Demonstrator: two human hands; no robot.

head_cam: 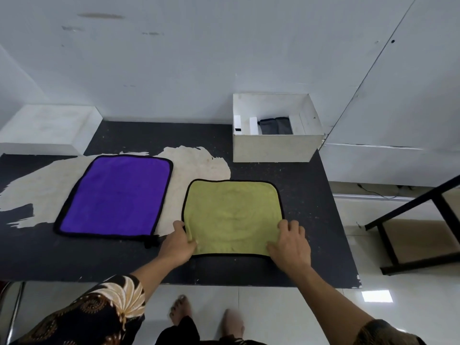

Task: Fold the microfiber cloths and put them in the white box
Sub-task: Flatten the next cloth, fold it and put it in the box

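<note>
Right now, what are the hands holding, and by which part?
The green cloth: the left hand pinches its near left corner, the right hand grips its near right corner.

Under the fingers (293, 226) we find a black table (311, 220), its top worn through to a pale patch (194, 168) beyond them and to their left. Past the fingers, white wall panels (199, 58) rise, scuffed and marked, with a white ledge (47, 128) against them far to the left. Right of the fingers we see a black metal frame (408, 207) holding a brown board (423, 240). Nearer us than the fingers lies a pale tiled floor (273, 307), where a bright square of reflected light (377, 296) shows.
</note>
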